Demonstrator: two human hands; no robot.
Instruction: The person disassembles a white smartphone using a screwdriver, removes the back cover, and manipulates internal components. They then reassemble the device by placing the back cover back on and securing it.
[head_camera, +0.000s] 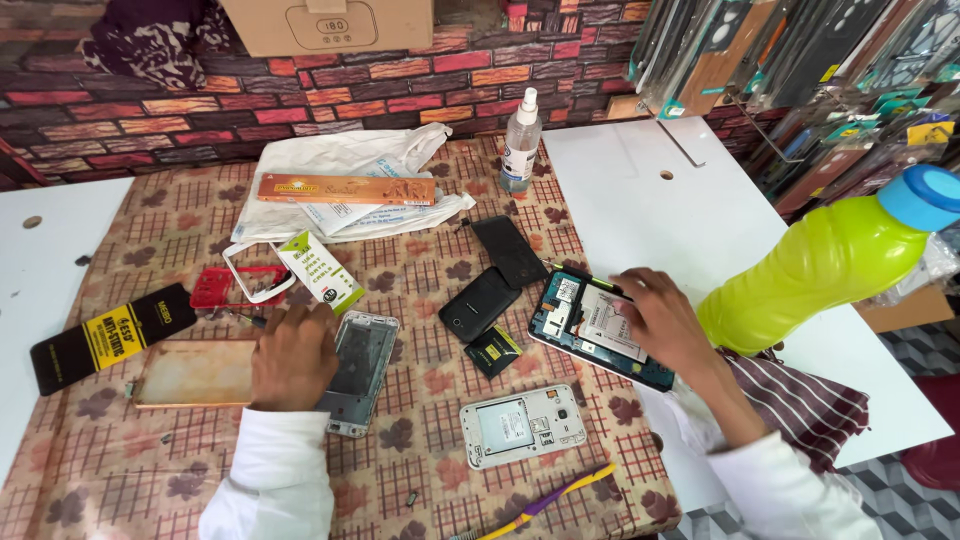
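A matt patterned cloth (420, 280) covers the bench, on it a bare silvery metal phone frame (362, 372), a glossy black phone (479, 303) at one o'clock from it, a crinkled white plastic bag (350, 160) at twelve, and a shiny lime plastic bottle (820, 265) at three.

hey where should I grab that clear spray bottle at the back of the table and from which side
Grip the spray bottle around its straight round body, below the nozzle, probably coming from the front. It stands upright near the brick wall, with a white plastic bag close on its left, so the front and right look freest.
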